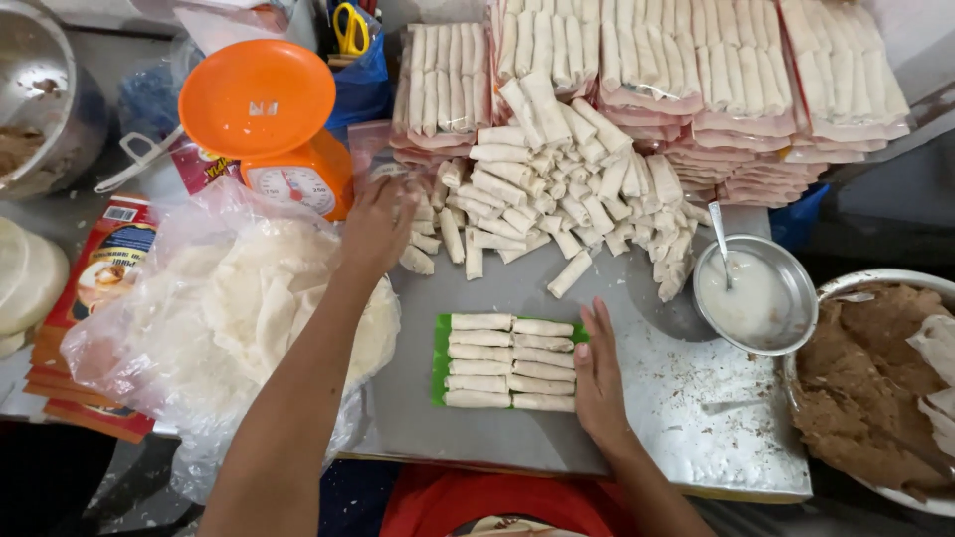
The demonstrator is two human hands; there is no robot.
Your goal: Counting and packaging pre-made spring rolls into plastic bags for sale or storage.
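Right hand [600,383] lay flat and open, fingers together, its edge pressed against the right end of the rows of spring rolls [509,361] on the green tray [439,360]; it gripped nothing, only squared the ends. Those rolls sat in two columns, side by side, in the middle of the metal worktable [686,418]. Judging from that, the packing step was in hand: the tray looked nearly full, and any further roll would have to be laid parallel and snug.

Left hand [378,224] reached farther out, over the near edge of the loose heap of rolls [557,204]; whether it was open or had closed on a roll could not be told from above. Beside that arm sat a plastic bag of wrappers [229,298], crowding the tray's left side. To the right stood a metal bowl of white paste [756,296] and a basin of brown filling [875,383]. Beyond were an orange kitchen scale [267,124] and stacked packed trays [696,70].
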